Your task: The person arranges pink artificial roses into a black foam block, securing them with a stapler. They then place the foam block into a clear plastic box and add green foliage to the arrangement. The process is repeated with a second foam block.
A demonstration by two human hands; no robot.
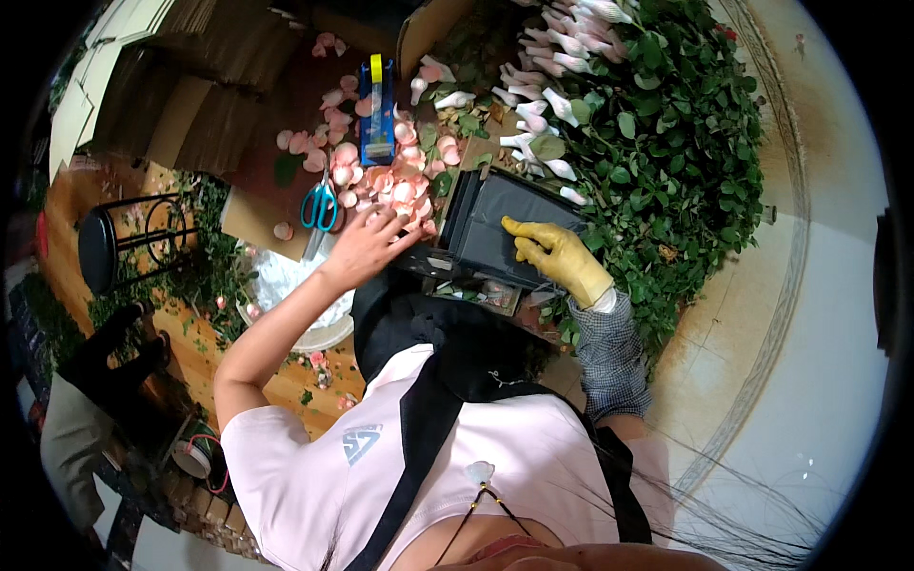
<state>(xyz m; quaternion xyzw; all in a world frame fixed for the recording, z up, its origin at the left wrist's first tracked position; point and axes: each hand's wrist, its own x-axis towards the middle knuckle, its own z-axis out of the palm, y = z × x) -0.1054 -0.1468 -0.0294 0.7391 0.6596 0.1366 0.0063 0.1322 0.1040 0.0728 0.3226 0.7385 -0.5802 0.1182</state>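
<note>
The person's bare left hand (367, 246) was held low, palm down, at the near edge of a heap of pink petals (405, 190). Its fingers were a little bent and spread apart, and one could not tell if their tips touched a petal. The right hand (562, 255) wore a yellow glove and lay over the right part of a flat black slab (481, 228). Two of its fingers pointed left with a small gap between them; the others were partly hidden, so one could not tell if they pinched anything. The slab was just right of the petals, near the person's lap. Scissors (319, 205) with blue-green handles lay by the left side of the heap. Past them stood a blue tape holder (378, 114) with a yellow top, and petals lay around it on the brown worktop (293, 90). To the right was a big bunch of green leaves (657, 162), with flower heads (571, 48) in pale wraps at its far end. Brown cardboard (205, 48) was piled at the far left, and a black stool (98, 249) stood on the wooden floor.
</note>
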